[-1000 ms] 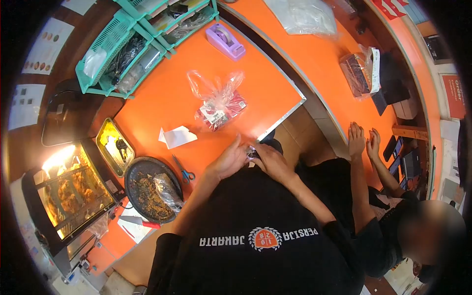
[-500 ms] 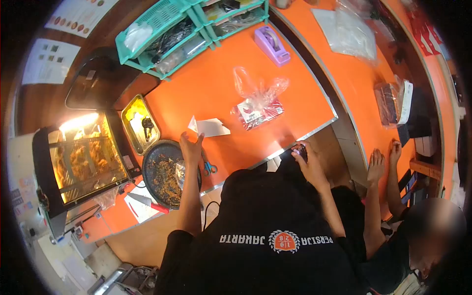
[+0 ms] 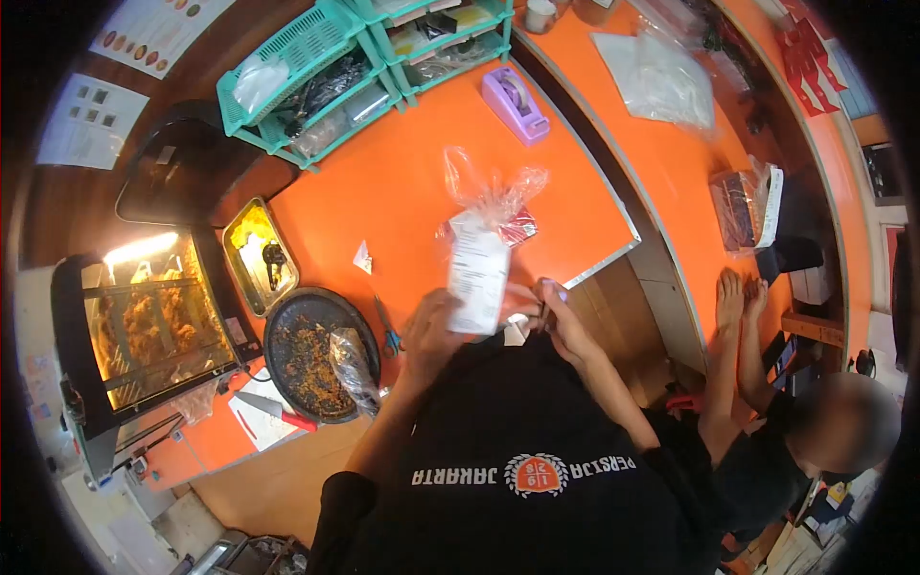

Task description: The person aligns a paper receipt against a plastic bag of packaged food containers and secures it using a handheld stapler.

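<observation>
My left hand (image 3: 430, 333) is closed on a white printed receipt (image 3: 481, 273), which stands up in front of my shirt and covers part of a red and white box (image 3: 517, 228) in a knotted clear bag (image 3: 494, 203). To the right of the receipt is my right hand (image 3: 565, 324), with its fingers curled together near the receipt's lower end. Something small and purple shows at its fingertips, too small to name. A small folded white paper (image 3: 362, 257) lies on the orange table (image 3: 364, 206). Blue-handled scissors (image 3: 388, 326) are left of my left hand.
Left are a round dark pan (image 3: 287, 331), a metal tray (image 3: 235, 278), a red-handled knife (image 3: 273, 409) and a lit food warmer (image 3: 158, 321). Behind are green baskets (image 3: 287, 67) and a purple tape dispenser (image 3: 516, 107). A co-worker's hands (image 3: 736, 297) rest on the right counter.
My left hand has picked up the white paper from the table and brought it right, in front of the bagged box. My right hand has moved left towards it.
</observation>
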`<state>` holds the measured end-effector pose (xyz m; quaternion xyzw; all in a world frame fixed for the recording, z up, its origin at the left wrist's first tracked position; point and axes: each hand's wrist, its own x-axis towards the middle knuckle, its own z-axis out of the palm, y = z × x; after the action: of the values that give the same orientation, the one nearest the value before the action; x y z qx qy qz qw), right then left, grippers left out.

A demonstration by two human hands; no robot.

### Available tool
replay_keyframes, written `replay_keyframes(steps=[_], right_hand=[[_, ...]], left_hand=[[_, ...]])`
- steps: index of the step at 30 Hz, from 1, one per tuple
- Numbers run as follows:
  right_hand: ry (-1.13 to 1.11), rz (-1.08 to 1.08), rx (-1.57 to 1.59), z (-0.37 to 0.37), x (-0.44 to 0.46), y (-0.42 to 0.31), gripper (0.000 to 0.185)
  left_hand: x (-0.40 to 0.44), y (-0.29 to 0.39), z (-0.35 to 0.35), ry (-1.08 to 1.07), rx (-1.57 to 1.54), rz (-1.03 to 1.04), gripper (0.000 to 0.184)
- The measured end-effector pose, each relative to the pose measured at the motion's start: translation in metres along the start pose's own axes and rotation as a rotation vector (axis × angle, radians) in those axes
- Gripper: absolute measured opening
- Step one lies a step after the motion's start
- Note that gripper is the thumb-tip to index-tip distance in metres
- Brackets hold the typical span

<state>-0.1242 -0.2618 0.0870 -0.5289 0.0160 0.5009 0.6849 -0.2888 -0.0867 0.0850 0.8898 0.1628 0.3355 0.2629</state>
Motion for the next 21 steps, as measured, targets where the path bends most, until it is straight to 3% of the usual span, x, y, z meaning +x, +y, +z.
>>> replay_keyframes(steps=[2, 6, 8, 10, 14, 18, 20, 21], right_hand=[[0.03, -0.034, 0.103, 0.001, 0.018, 0.002, 0.025], [0.192, -0.249, -0.139, 0.002, 0.028, -0.015, 0.041], [0.212, -0.3, -0.111, -0.007, 0.032, -0.017, 0.041], [0.259, -0.426, -0.281, -0.014, 0.034, -0.022, 0.039], [0.263, -0.361, -0.306, -0.021, 0.03, -0.036, 0.037], [0.283, -0.446, -0.38, -0.03, 0.036, -0.034, 0.037], [0.319, -0.368, -0.277, -0.017, 0.028, -0.046, 0.039], [0.333, -0.439, -0.355, -0.039, 0.044, -0.028, 0.041]], left_hand=[[-0.015, 0.003, 0.016, -0.155, -0.117, 0.069, 0.036], [-0.024, -0.001, 0.028, -0.316, -0.216, 0.161, 0.04], [-0.02, 0.003, 0.03, -0.478, -0.224, -0.038, 0.043], [-0.007, -0.003, 0.033, -0.404, -0.257, -0.112, 0.045], [0.043, -0.013, 0.05, -0.172, -0.339, -0.217, 0.052], [0.113, -0.008, 0.085, -0.16, -0.342, -0.186, 0.056], [0.13, -0.017, 0.118, -0.119, -0.147, -0.144, 0.04], [0.134, -0.03, 0.131, -0.111, -0.15, -0.133, 0.04]])
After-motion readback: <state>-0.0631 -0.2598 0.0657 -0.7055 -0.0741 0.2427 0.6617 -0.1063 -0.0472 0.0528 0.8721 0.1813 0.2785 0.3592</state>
